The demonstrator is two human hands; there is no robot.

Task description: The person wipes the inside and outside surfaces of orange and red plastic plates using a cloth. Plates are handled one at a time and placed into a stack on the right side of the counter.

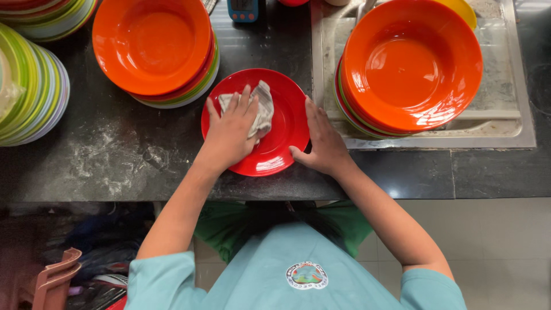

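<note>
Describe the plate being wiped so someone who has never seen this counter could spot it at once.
On the dark counter, find the steel sink at the right and the orange stack at the left. Between them lies a single red plate, with the left hand pressing a grey cloth into it and the right hand on its rim. Unlike its neighbours, it is unstacked and red, not orange.

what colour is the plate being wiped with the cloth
Red: the plate under the left hand and cloth, head view.
</note>
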